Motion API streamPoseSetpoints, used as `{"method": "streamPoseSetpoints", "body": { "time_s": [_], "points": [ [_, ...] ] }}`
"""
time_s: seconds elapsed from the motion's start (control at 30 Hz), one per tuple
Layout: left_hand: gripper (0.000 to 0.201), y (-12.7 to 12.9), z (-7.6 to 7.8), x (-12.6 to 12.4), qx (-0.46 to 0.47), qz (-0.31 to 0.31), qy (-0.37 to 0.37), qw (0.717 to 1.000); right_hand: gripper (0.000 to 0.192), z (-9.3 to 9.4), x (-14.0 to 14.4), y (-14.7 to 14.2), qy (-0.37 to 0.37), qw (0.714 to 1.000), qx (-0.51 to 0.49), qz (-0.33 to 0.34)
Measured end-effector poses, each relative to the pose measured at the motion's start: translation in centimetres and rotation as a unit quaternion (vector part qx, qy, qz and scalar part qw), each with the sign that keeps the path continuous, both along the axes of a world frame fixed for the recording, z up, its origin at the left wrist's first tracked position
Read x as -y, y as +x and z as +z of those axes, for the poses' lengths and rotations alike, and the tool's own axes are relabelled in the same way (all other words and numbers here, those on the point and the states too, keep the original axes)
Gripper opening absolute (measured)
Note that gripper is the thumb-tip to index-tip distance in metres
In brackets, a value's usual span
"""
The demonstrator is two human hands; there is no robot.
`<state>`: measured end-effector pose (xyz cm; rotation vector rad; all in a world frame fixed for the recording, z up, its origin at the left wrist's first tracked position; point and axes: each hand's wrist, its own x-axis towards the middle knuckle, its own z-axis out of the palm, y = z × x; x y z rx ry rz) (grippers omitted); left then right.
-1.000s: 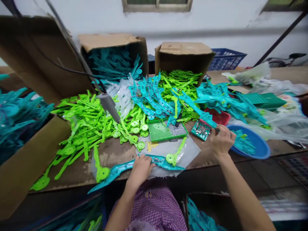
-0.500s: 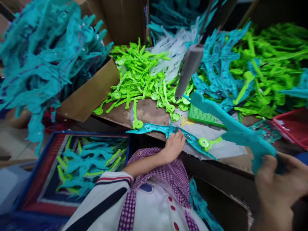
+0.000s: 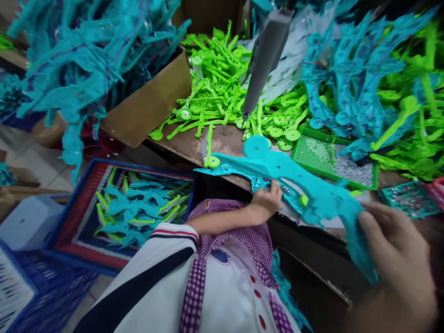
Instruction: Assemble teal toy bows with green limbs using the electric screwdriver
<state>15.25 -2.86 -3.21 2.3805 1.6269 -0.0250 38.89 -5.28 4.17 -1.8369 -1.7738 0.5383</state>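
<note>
Head view shows the right hand (image 3: 391, 249) pinching the lower end of a teal plastic piece (image 3: 294, 180), held tilted above the worktop (image 3: 222, 141) edge. The left hand (image 3: 265, 203) rests its curled fingers on another teal part (image 3: 229, 169) lying flat at the worktop's near edge, with a green disc arm (image 3: 210, 152) touching it. A grey tool (image 3: 263, 55) hangs over a heap of green parts (image 3: 222, 78). Beside the heap sits a green tray (image 3: 319, 155). Below left, a blue-rimmed crate (image 3: 83, 217) holds teal and green pieces.
</note>
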Motion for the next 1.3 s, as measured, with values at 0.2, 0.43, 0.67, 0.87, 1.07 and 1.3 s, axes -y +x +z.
{"method": "streamPoseSetpoints", "body": {
  "time_s": [0.2,0.43,0.67,0.87,1.07,1.3],
  "points": [
    [0.042,0.5,1.5,1.0,-0.009,0.025,-0.029,0.999,0.047,-1.3,-10.9,-7.0,-0.231,0.952,-0.144,0.138],
    [0.069,1.0,-0.2,1.6,0.015,0.080,0.028,0.996,0.038,-3.7,-14.4,-9.7,-0.264,0.936,-0.123,0.197],
    [0.067,0.7,-1.2,1.8,0.044,0.073,0.012,0.996,0.034,-4.5,-14.1,-10.3,-0.215,0.947,-0.083,0.225],
    [0.066,0.7,-1.2,1.7,0.049,0.068,0.010,0.996,0.040,-4.9,-13.5,-10.2,-0.223,0.948,-0.031,0.227],
    [0.071,0.4,-1.1,1.5,0.060,0.067,-0.015,0.996,0.037,-5.8,-13.2,-10.3,-0.221,0.952,0.021,0.208],
    [0.059,0.5,-1.6,1.3,0.055,0.062,-0.011,0.997,0.033,-6.5,-13.7,-10.6,-0.183,0.950,0.055,0.247]
  ]
}}
